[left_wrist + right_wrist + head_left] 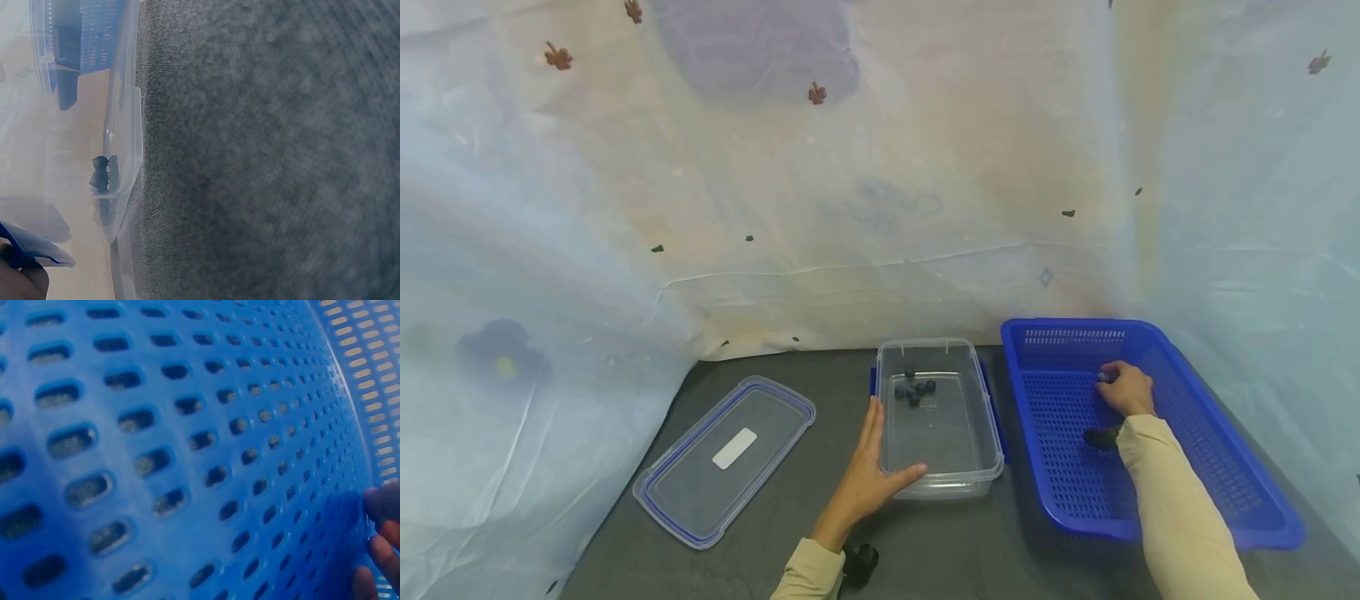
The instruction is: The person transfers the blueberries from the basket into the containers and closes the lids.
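Inside the blue basket (1225,467), near its far end, the right hand (1126,388) sits with fingers curled round a small dark berry (1102,377), pinched at the fingertips. The right wrist view shows only slotted basket floor and fingertips (382,550) at the edge; the berry itself is not visible there.

Left of that hand, just across the basket wall, stands the clear tub (940,483), its long axis running away from the person, parallel to the basket. A small cluster of berries (914,389) lies in its far half, roughly level with the right hand.

The left hand (868,475) lies flat and open on the table, fingers straight along the tub's near-left wall, thumb touching the near corner. It holds nothing.

Judgement: the right hand is the one carrying, and the tub opening lies directly to its left, a short sideways crossing over two rims.

Further left of the left hand, well apart, the tub lid (724,458) lies flat at a slant.
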The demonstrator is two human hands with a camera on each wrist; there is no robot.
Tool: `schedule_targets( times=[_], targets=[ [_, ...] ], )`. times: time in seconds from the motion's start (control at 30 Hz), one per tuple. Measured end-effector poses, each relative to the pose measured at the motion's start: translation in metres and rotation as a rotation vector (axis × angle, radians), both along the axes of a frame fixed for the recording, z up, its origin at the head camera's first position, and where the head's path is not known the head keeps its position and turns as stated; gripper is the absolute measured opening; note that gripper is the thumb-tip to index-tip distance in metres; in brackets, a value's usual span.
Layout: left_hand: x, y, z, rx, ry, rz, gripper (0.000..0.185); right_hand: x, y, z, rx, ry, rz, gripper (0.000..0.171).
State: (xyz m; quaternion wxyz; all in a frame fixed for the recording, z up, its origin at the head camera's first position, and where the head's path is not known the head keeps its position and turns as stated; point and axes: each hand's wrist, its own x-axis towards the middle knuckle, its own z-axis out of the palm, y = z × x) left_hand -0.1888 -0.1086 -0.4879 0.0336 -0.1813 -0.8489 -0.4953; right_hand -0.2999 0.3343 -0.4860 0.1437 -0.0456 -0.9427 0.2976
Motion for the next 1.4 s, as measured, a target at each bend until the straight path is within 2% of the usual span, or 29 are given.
schedule_targets(
  times=[0.4,1.03,1.4],
  targets=[
    [-0.001,0.0,0.001,-0.008,0.008,-0.001,0.112,-0.002,-0.002,0.001,-0.042,-0.008,-0.019,0.028],
    [-0.001,-0.001,0.001,-0.014,0.017,-0.002,0.111,-0.008,-0.017,0.034,-0.081,0.151,0.006,0.031],
    [0.0,-0.001,0.001,-0.025,0.014,0.003,0.111,0.006,-0.033,0.059,-0.161,0.209,0.025,0.033]
  ],
)
